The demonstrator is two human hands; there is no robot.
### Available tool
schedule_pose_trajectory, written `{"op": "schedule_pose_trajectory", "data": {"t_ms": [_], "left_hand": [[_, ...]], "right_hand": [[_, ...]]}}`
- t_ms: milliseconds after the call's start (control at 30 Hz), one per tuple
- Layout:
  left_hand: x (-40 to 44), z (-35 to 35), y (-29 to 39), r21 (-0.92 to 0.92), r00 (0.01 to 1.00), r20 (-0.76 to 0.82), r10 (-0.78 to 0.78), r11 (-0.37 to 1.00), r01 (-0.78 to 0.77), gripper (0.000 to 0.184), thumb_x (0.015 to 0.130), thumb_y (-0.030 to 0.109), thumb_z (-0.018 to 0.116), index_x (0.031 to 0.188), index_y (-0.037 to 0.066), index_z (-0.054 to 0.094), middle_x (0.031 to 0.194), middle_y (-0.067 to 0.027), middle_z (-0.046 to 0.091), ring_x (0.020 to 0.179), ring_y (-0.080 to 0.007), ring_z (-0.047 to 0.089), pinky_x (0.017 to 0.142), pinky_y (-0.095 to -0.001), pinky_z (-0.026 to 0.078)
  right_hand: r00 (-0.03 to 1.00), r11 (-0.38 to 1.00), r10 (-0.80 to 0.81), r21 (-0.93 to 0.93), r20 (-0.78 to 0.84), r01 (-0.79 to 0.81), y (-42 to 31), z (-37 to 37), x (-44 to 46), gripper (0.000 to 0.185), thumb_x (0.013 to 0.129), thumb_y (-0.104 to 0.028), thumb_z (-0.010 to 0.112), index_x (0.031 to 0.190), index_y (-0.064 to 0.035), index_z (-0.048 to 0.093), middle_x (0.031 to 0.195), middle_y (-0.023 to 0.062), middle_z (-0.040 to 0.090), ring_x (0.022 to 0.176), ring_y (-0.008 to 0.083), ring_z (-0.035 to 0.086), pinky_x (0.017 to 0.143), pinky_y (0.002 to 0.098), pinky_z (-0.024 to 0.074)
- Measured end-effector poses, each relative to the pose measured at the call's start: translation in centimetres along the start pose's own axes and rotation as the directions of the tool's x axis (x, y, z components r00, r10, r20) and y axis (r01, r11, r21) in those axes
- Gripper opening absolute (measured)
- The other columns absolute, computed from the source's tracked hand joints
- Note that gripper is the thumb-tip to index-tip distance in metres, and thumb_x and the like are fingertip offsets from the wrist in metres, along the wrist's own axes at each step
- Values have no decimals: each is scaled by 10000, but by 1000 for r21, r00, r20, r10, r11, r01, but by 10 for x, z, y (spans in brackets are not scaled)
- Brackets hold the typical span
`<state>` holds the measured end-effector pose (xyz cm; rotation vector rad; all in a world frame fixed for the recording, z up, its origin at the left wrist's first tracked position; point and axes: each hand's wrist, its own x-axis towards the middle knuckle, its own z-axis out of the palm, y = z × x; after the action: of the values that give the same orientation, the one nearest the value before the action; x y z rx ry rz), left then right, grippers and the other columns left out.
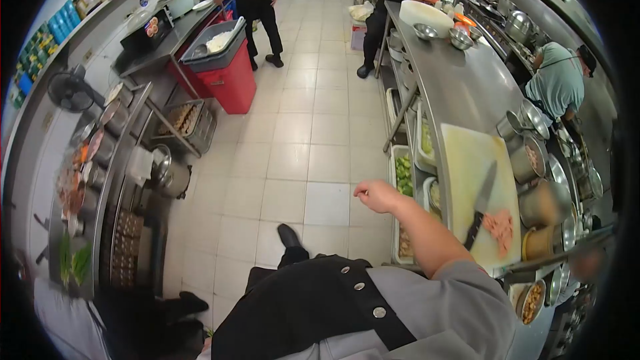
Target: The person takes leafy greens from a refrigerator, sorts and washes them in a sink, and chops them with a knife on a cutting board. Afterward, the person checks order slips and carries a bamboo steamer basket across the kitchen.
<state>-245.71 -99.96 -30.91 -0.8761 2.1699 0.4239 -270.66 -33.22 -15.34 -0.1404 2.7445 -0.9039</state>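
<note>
My right hand [375, 197] reaches out over the tiled floor, just left of the steel counter [427, 87]. Its fingers are curled in, and nothing shows in them. At the bottom edge, a sliver of skin beside a bit of green may be my left hand [208, 344]; most of it is hidden by my black apron [293, 313]. To the right of my arm, a white cutting board [467, 153] lies on the counter. A black-handled knife [485, 193] rests on it, next to a small pile of pink sliced meat [498, 228].
Trays of green vegetables [403, 173] sit on the shelf below the counter. A red bin [230, 83] with a grey tub on top stands ahead left. Pots [170, 177] and a steel rack line the left. Other people stand ahead, at the right stoves [557, 77] and at lower left.
</note>
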Motion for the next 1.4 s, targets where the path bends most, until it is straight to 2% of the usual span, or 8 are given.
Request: {"op": "schedule_pose_trajectory", "data": {"t_ms": [267,400,467,533,633,800,1100,1400], "left_hand": [[176,-188,240,-220,984,11,179,960,-173,344,903,240,609,1039,-76,602,872,-168,649,777,-316,665,706,-474,551],[277,-262,426,-908,970,124,209,419,26,248,952,222,574,1002,-21,562,801,-171,627,715,-357,658,622,-499,560],[298,-300,524,-790,951,19,308,587,-175,350,953,334,603,935,-15,617,877,-202,663,847,-311,672,733,-469,539],[268,-339,620,350,623,-408,667,745,-568,290,929,258,621,983,-27,600,844,-211,693,791,-358,695,679,-452,562],[284,-368,732,-222,840,-167,516,810,-542,353,919,314,624,1042,-18,629,941,-242,707,893,-391,693,773,-455,548],[315,-382,805,369,769,-78,634,735,-569,486,880,426,645,1082,-14,681,972,-277,693,981,-421,670,871,-474,517],[434,-436,857,358,976,-5,215,912,-200,515,841,485,603,1031,20,716,1039,-294,678,1052,-412,653,897,-465,513],[556,-534,1140,337,922,54,384,862,-379,482,841,455,619,1040,25,707,1015,-275,688,1032,-408,661,879,-468,520]], "right_hand": [[867,874,318,-473,383,-112,66,33,125,424,863,-470,605,909,-75,753,909,191,711,894,381,667,795,481,527],[778,858,512,-271,365,-437,101,26,148,416,854,-455,601,912,-72,753,916,181,721,900,367,675,797,465,529],[737,818,569,-161,365,-552,136,25,155,383,846,-413,604,867,-61,753,884,171,728,878,352,688,778,451,535],[712,794,604,-188,357,-579,184,32,164,362,837,-398,622,842,-59,750,864,165,730,812,318,698,742,427,546],[644,769,637,-292,424,-568,233,22,198,373,865,-397,604,883,-55,749,870,150,739,774,276,711,736,407,554],[594,782,606,-258,529,-568,292,-49,346,379,884,-385,578,955,-59,759,924,156,740,813,292,717,804,413,552],[805,851,525,-173,277,-496,320,-260,673,298,839,-305,593,1013,-111,738,1010,155,722,952,338,676,820,433,528],[839,853,522,-128,153,-506,351,-346,897,259,850,-292,601,989,-129,745,962,135,735,926,319,688,818,430,531]]}}
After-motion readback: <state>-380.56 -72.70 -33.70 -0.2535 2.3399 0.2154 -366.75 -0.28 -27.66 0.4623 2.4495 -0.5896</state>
